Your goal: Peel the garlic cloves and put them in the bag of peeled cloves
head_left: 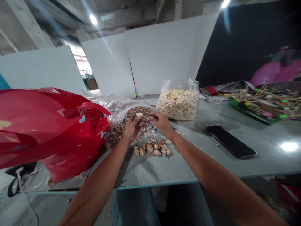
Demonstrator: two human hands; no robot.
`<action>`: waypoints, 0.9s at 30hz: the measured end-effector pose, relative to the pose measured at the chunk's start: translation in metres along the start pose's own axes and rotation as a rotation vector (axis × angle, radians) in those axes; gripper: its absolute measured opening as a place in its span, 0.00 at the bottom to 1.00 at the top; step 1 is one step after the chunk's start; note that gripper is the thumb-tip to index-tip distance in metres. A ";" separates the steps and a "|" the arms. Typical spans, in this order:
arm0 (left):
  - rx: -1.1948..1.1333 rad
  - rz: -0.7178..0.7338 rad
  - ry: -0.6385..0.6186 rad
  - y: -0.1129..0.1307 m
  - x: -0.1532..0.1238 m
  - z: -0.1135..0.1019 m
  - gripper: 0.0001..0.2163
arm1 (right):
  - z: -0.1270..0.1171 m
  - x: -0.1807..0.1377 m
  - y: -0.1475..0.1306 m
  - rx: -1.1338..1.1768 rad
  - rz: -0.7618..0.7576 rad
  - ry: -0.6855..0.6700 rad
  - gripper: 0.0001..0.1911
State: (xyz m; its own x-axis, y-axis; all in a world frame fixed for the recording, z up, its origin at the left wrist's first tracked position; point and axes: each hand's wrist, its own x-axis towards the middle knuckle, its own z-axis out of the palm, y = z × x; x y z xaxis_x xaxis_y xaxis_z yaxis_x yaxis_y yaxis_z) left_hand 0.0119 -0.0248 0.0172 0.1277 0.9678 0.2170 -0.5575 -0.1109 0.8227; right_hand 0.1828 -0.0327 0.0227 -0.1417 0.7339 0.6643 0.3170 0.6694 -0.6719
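Centrally in the head view, the left hand (132, 128) pinches a small, pale, peeled garlic clove (139, 115) above dry brown garlic skins (115, 135). Just beside it, the right hand (162, 123) has bent fingers; whether they grip anything, I cannot tell. Brownish, unpeeled garlic cloves (150, 147) lie nearer on the grey table (145, 174).

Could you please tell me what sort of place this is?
Probably an improvised workshop: bare concrete beams overhead, white partition panels, and a worktable with a bag of peeled garlic.
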 end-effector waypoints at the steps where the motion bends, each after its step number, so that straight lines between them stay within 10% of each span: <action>1: 0.004 -0.006 -0.009 0.000 0.000 0.001 0.17 | 0.000 0.000 -0.001 0.011 0.022 -0.004 0.13; 13: 0.201 -0.037 -0.086 -0.005 -0.005 0.005 0.16 | -0.004 -0.002 -0.013 -0.119 -0.036 -0.138 0.13; 20: 0.032 0.060 0.138 0.005 0.002 -0.004 0.05 | -0.082 0.039 -0.022 -0.365 -0.098 0.373 0.13; 27: 0.060 0.109 0.236 0.000 0.006 -0.009 0.06 | -0.154 0.110 -0.027 -0.159 0.087 0.502 0.13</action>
State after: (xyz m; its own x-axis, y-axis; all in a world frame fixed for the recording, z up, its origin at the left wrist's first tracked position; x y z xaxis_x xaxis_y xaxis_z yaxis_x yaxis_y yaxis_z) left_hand 0.0053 -0.0169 0.0143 -0.1287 0.9746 0.1831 -0.5073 -0.2234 0.8323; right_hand 0.3035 0.0128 0.1644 0.3454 0.6145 0.7093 0.4515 0.5539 -0.6996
